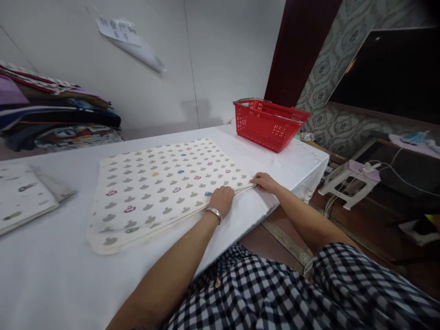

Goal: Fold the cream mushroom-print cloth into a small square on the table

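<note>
A white cloth (165, 183) printed with grey mushroom-like shapes and small coloured motifs lies folded in layers on the white-covered table (55, 270). My left hand (222, 201), with a silver bracelet at the wrist, is closed over the near edge of the cloth; its thumb is hidden. At the near right corner, my right hand (265, 181) pinches the layered edge between thumb and fingers. Both hands are close together, with a short stretch of cloth edge between them.
Another folded printed cloth (24, 195) lies at the left. A red basket (268, 123) stands at the back right. Piled fabrics (58, 110) sit at the far left. Beyond the table's right edge, a plastic stool (354, 176) bears a plug and cables.
</note>
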Motion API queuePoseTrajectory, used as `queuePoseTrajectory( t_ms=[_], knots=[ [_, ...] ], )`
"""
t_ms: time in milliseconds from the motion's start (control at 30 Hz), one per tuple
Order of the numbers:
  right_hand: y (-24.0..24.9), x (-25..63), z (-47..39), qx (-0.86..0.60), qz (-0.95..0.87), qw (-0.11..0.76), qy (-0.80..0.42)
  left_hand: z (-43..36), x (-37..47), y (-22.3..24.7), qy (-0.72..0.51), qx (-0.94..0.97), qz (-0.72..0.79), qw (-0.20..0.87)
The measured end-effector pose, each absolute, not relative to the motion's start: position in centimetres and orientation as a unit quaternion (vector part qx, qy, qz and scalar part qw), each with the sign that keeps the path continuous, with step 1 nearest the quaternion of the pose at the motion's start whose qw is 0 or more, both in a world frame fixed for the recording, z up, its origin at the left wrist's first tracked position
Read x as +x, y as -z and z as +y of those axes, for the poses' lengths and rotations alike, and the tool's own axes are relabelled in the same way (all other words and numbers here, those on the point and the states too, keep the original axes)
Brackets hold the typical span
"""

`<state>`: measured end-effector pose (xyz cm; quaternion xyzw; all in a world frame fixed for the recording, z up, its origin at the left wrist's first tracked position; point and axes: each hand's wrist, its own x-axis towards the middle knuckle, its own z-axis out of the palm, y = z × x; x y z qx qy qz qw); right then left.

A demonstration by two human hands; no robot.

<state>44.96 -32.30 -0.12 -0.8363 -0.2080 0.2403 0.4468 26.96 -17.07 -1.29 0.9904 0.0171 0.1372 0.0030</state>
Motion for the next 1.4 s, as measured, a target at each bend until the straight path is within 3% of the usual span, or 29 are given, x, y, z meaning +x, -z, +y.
queuePoseTrajectory(
  t_ms=[167,433,867,1400],
  knots=[
    [0.3,44.1,-32.7,-0.853,-0.246,0.425,-0.177,-16.9,27.1,1.5,-0.119,0.992,0.032,0.007],
    [2.0,41.9,-35.1,-0.833,-0.403,0.372,0.070,-16.8,27.4,1.2,-0.115,0.990,0.071,0.042],
    [1.2,41.5,-34.0,-0.869,-0.453,0.159,0.120,-16.8,27.3,1.2,-0.123,0.989,0.067,0.053],
    [2.8,42.9,-36.0,-0.838,-0.500,0.157,0.153,-17.6,27.4,0.6,-0.119,0.992,0.033,0.026]
  ],
)
